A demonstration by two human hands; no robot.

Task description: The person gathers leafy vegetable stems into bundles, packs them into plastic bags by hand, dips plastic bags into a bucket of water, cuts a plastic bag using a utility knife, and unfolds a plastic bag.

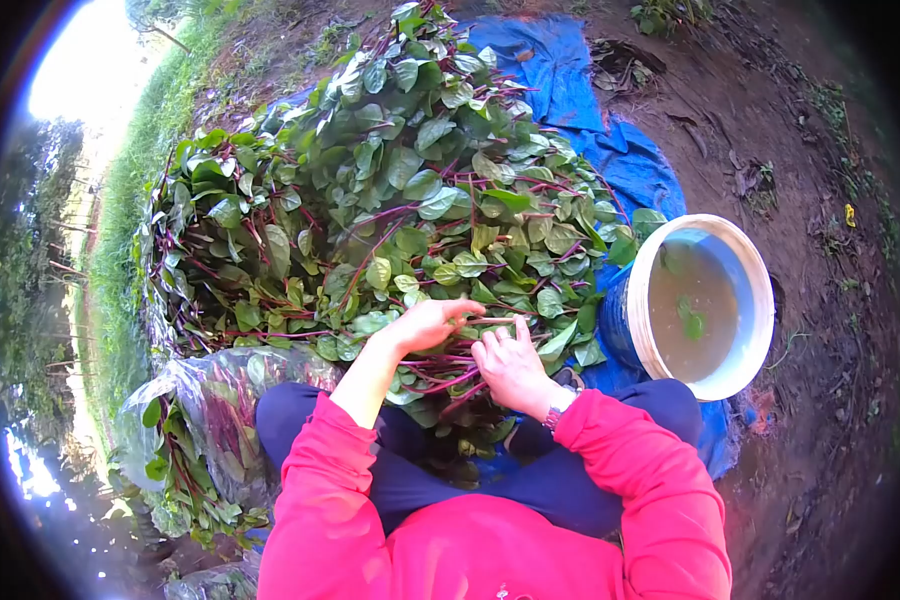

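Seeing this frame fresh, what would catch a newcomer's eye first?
First, the heap of greens filling the upper middle, on a blue tarp. Then two bright pink sleeves at the bottom, leading to the left hand and right hand at the heap's near edge. Right of the heap sits a bucket of cloudy water.

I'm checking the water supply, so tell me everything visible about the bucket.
The bucket is round, open and seemingly plastic, blue outside with a whitish rim. It looks upright, holding murky water with a green patch, perhaps leaf. It stands near the edge of the tarp, right of the leaf pile; whether leaves touch it is unclear.
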